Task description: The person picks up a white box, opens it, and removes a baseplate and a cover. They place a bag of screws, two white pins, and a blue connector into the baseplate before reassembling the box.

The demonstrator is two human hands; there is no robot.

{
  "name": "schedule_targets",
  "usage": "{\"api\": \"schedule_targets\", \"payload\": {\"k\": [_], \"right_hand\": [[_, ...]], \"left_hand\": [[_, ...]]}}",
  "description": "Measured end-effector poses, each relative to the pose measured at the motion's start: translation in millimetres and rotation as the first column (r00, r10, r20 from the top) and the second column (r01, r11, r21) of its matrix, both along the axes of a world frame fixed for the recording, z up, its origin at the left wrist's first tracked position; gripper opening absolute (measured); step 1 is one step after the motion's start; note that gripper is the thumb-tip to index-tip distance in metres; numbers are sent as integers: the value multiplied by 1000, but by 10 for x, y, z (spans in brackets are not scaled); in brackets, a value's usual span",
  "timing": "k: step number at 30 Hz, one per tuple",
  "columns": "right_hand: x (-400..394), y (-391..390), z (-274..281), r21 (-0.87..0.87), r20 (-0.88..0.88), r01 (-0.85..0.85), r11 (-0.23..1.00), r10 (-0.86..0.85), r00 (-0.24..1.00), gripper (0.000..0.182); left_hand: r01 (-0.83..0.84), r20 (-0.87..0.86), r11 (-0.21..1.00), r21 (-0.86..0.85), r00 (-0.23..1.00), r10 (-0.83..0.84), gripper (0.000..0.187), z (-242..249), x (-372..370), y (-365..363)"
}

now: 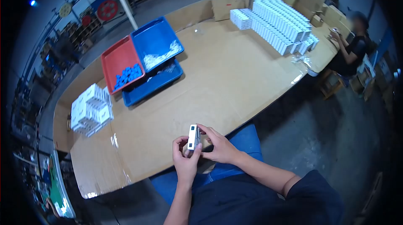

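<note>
A small white box [192, 137] with two dark square marks on its narrow side is held upright near the table's front edge. My left hand [186, 157] has its fingers and thumb around the box's lower left part. From the right, my right hand [218, 145] grips the same box, with fingers at its top and right side. Both hands are closed on it. The brown cardboard-covered table [159, 128] lies beneath and beyond the hands.
A red tray [119, 59] holds blue pieces; a blue tray [151, 36] holds white pieces. Another blue tray [155, 84] lies below them. White boxes stand stacked at left [90, 109] and far right [279, 21]. A co-worker [357, 42] sits at the right.
</note>
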State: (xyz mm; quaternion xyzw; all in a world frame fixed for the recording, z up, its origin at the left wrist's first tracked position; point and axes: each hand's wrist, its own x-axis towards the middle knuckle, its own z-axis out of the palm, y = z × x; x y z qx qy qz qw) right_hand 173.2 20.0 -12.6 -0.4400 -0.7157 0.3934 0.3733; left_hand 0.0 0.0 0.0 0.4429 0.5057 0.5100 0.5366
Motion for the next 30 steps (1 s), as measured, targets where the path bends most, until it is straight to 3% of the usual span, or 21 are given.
{"api": "schedule_targets", "payload": {"k": [2,3,5,6,7,9,11,12,14,15,19,21,22,30], "right_hand": [[110,152,-28,5,-94,25,1000,-24,995,106],[174,-129,18,-66,-155,53,996,-63,986,106],[529,119,-132,-189,-229,224,956,-265,937,111],[835,273,-258,-205,-306,286,936,-339,890,117],[1079,425,-474,-235,-431,305,923,-380,818,119],[1641,620,-458,-175,-521,452,874,-472,711,117],[2266,833,-544,-107,-477,624,774,-591,650,106],[2607,934,-580,39,-426,691,722,-613,665,102],[2952,1014,-281,-100,-549,743,662,-659,514,100],[3218,1113,-352,1,-514,787,617,-674,530,101],[3999,1477,-362,15,-444,870,492,-777,447,105],[4374,1665,-437,20,-381,906,423,-835,398,107],[4513,1748,-436,28,-331,918,396,-863,382,109],[5178,2278,-711,87,-134,944,318,-935,327,109]], "left_hand": [[40,79,981,189,995,-56,44,-37,33,159],[80,19,990,118,996,-83,44,146,45,-98],[19,-10,984,174,1000,-18,33,78,189,99],[7,-17,995,99,1000,-5,21,23,259,184],[28,-24,993,111,999,-26,21,-29,236,216],[104,-133,994,17,986,-101,12,-175,171,301],[110,-195,994,-12,975,-111,12,-333,105,387],[93,-246,995,-45,964,-102,11,-373,102,434],[61,-296,998,2,953,-57,12,-394,193,526],[15,-331,998,59,944,6,13,-408,250,568],[16,-371,981,193,927,58,19,-617,423,784],[80,-597,946,313,791,131,24,-680,479,841],[69,-559,935,348,816,148,25,-710,485,846],[34,-574,958,284,807,142,22,-673,506,843]]}}
